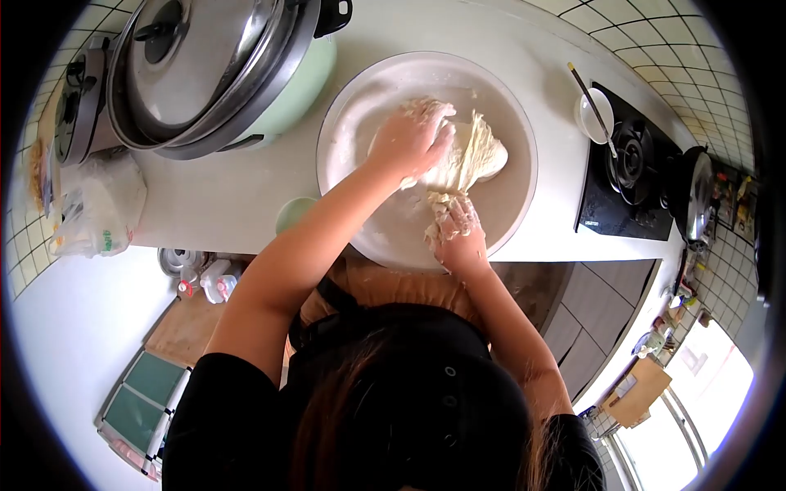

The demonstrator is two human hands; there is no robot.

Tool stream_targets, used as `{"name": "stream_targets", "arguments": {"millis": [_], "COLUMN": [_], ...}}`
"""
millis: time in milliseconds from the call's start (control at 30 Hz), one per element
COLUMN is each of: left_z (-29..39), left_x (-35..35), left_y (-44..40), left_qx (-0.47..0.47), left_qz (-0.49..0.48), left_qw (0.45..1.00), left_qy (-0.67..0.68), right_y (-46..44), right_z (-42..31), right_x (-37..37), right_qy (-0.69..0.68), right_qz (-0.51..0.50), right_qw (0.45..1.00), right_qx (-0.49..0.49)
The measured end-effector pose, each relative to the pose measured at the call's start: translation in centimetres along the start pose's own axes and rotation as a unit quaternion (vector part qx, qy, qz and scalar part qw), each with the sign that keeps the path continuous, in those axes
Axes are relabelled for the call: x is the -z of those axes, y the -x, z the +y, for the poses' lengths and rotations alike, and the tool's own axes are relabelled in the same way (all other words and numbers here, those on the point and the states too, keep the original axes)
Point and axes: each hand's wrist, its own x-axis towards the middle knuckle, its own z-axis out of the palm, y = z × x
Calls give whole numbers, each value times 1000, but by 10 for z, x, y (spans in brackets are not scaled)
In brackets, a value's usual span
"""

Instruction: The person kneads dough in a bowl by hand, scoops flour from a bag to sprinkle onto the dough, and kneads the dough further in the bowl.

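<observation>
A wide white basin (348,106) with a dark rim stands on the counter and holds a pale, sticky lump of dough (485,157). My left hand (419,137) is over the dough's left side, fingers curled into it and smeared with wet dough. Nearer to me, my right hand (457,227) grips the dough's front edge, its fingers thickly coated. A ragged, stretched strip of dough runs from the right hand up to the lump. The undersides of both hands are hidden.
A green pot (307,90) with a metal lid stands left on the white counter (205,192). A pale green bowl (295,213) is partly behind my left forearm. To the right are a white bowl (594,114) with a stick across it and a black stove (598,192).
</observation>
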Motion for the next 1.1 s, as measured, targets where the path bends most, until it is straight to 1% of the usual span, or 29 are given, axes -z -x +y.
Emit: {"name": "stream_targets", "arguments": {"millis": [33,100,133,167,267,300,333,400,433,533,600,633,700,767,800,867,900,1000,1033,1100], "left_z": [0,3,6,5,-4,-2,-2,0,8,23,29,31,32,21,17,17,18,19,19,16], "left_x": [-12,-27,-30,-31,-37,-31,-30,-30,-24,-14,-8,-4,4,5,4,5,4,-27,-38,-45], "left_y": [-9,-17,-20,-23,7,16,26,51,62,88,100,107,116,119,120,115,112,103,99,89], "left_qx": [2,30,44,71,4,-8,-31,-81,-62,-58,-57,-65,-82,-26,4,27,39,110,113,97], "left_qz": [-4,-127,-189,-269,-118,-99,-79,-40,-88,-125,-165,-175,-187,-172,-164,-97,-62,-26,-7,2], "left_qw": [1000,981,959,941,978,986,985,982,983,979,976,975,975,984,981,993,996,991,984,981], "left_qy": [-21,-145,-206,-194,-174,-137,-147,-165,-147,-151,-127,-116,-92,35,100,70,55,-68,-138,-166], "right_y": [6,8,11,20,25,15,4,2,-14,-41,-58,-63,-59,-55,-51,-38,-31,-18,-19,-24], "right_z": [-3,-6,-9,-5,-2,-9,-10,16,15,44,53,60,57,42,30,10,3,-1,0,10], "right_x": [-1,12,18,26,66,82,91,93,102,77,53,37,16,4,0,-4,-4,-9,-10,-19], "right_qy": [15,-46,-78,-119,-162,-235,-305,-238,-237,-134,-136,-96,-111,40,56,89,66,89,77,104], "right_qz": [-16,-59,-81,-97,-37,32,101,140,124,101,74,39,-23,-153,-111,-30,5,33,32,49], "right_qw": [1000,995,988,978,966,944,913,927,929,970,971,981,986,972,979,986,989,991,991,989], "right_qx": [-16,-73,-102,-139,-200,-227,-251,-253,-256,-175,-180,-161,-124,-173,-160,-134,-130,-95,-102,-93]}}
